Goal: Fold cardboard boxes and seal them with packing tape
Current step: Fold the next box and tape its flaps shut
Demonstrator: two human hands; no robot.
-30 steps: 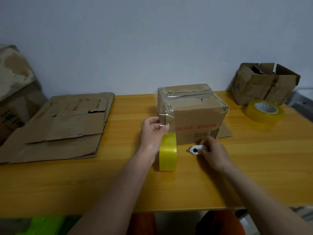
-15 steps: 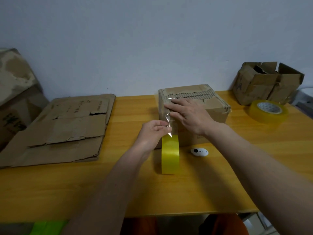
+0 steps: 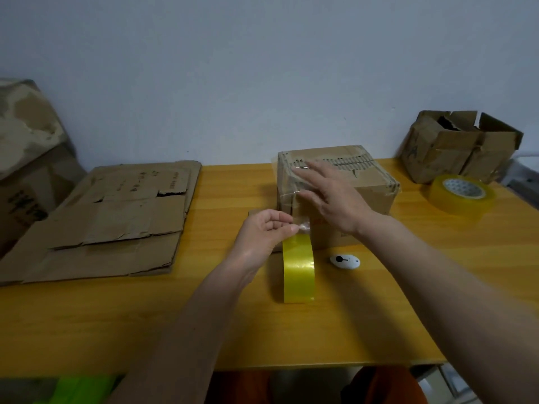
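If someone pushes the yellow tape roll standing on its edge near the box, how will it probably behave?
The tape roll stands on its rim on the table, so a push along its rolling direction would probably make it roll. A sideways push would likely tip it flat, since it looks narrow for its height. Its strip is pinched in the left hand, which may check it.

Your surface [image 3: 379, 316] is yellow wood. On it you have flattened cardboard [image 3: 110, 220] at the left, a closed box [image 3: 370, 193] at the middle back, a yellow tape roll [image 3: 299, 275] standing on edge in front of it, a small white cutter [image 3: 345, 262] just beside that roll, a second tape roll [image 3: 460, 193] lying flat at the right, and an open, battered box [image 3: 455, 147] behind it.
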